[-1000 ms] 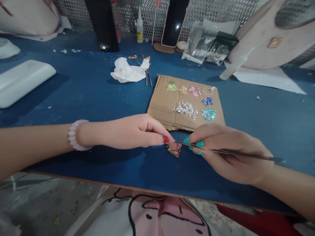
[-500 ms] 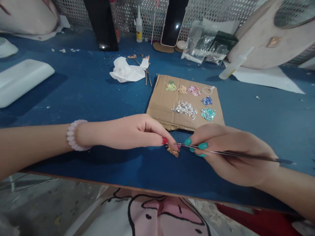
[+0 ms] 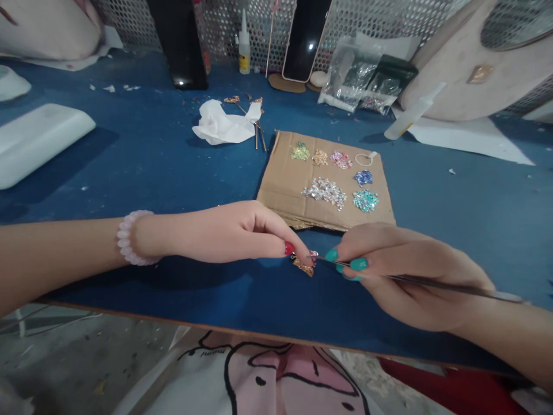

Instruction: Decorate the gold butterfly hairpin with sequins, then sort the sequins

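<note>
My left hand [image 3: 233, 233], with red nails and a pale bead bracelet at the wrist, pinches a small gold ornament [image 3: 303, 266] against the blue table [image 3: 142, 155]. My right hand [image 3: 401, 271], with teal nails, is closed round thin metal tweezers [image 3: 415, 279] whose tip [image 3: 311, 257] touches the ornament. Just behind both hands lies a piece of cardboard [image 3: 285, 184] carrying small heaps of rhinestones: silver [image 3: 325, 191], teal [image 3: 365, 200], blue [image 3: 364, 177], pink [image 3: 341, 159], amber [image 3: 320, 157] and green [image 3: 300, 151].
A crumpled white tissue [image 3: 222, 125] and gold hairpins [image 3: 258, 132] lie behind the cardboard. Glue bottles [image 3: 244, 43] [image 3: 410, 113], a propped phone [image 3: 306, 39], plastic bags [image 3: 367, 78], a black box [image 3: 179, 43] and a round pink board [image 3: 470, 63] stand at the back. A white tray [image 3: 38, 141] is left.
My right hand has slid slightly down and right with the tweezers, whose tip stays at the ornament. My left hand has held still.
</note>
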Tool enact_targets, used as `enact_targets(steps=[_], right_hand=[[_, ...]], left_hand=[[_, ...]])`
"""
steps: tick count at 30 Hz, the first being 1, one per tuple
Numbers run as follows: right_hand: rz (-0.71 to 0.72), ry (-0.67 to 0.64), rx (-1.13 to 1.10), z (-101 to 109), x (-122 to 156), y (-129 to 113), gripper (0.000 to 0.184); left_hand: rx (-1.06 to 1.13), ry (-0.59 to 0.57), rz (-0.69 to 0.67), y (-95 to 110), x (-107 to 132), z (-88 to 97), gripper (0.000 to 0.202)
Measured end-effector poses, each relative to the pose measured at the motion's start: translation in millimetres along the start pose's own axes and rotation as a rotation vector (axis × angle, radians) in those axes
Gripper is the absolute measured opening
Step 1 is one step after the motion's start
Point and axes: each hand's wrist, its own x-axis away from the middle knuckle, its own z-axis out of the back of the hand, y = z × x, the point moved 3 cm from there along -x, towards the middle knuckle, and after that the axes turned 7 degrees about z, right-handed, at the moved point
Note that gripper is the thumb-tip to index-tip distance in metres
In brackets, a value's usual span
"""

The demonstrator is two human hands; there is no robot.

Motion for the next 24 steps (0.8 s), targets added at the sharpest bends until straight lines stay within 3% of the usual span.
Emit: enact_targets(steps=[7,16,24], right_hand=[[-0.005,0.007,0.023,-0.4,1.2,-4.2,0.027],[0.012,0.021,0.011,-3.9,0.4,1.4,0.018],[-0.061,0.111,0.041,-10.0,-0.6,9.5,0.018]], left_hand=[[0.079,0.027,0.119,1.7,1.1,-4.2,0.016],[-0.015,0.040,0.063,4.6,4.2,-6.0,0.032],[0.019,0.089,0.069,2.1,4.4,-6.4,0.043]])
